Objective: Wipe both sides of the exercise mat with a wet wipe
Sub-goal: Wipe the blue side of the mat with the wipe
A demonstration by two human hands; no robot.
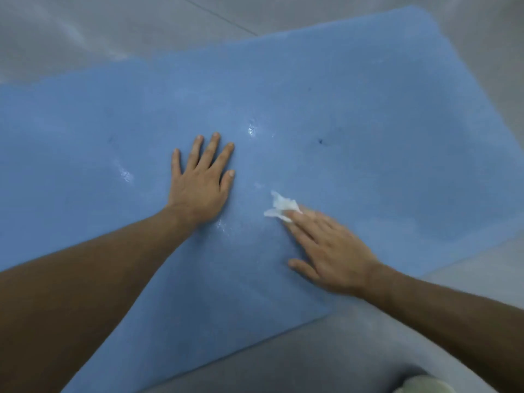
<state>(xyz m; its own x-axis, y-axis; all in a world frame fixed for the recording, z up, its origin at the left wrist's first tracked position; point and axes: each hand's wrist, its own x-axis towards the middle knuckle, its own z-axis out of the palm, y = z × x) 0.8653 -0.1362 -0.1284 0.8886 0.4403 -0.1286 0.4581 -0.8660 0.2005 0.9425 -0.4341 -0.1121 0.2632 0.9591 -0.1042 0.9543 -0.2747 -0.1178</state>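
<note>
the big flat blue foam exercise mat (354, 109) lies on the grey floor (312, 358), long axis running left-right. left hand (200, 182) rests flat on it, fingers straight. right hand (331, 251) presses the crumpled white wet wipe (280, 207) under straight fingertips, unwiped mat lying mostly beyond it.

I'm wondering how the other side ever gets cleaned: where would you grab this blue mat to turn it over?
Probably at its near corner, coming in from the bare floor on the person's right. The mat lies thin and flat, so only an edge lets fingers slip under, and that corner is closest to the right hand.
</note>
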